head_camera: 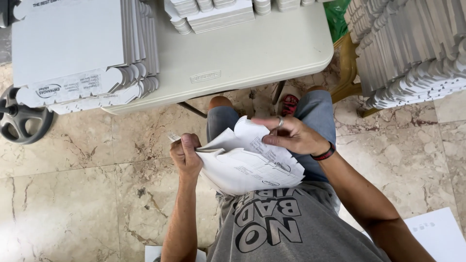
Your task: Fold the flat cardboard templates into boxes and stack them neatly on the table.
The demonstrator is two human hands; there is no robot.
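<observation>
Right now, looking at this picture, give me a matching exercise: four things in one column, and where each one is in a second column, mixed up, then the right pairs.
Things:
1. left hand
2. right hand
3. flat box stack
4. black wheel

Places:
A. on the pale table, at its left end
B. on the marble floor, at the picture's left edge
C. gripping the left edge of the white cardboard blank
D. on top of the blank, fingers on its upper flap

Pairs: 1-C, 2-D, 3-A, 4-B
</observation>
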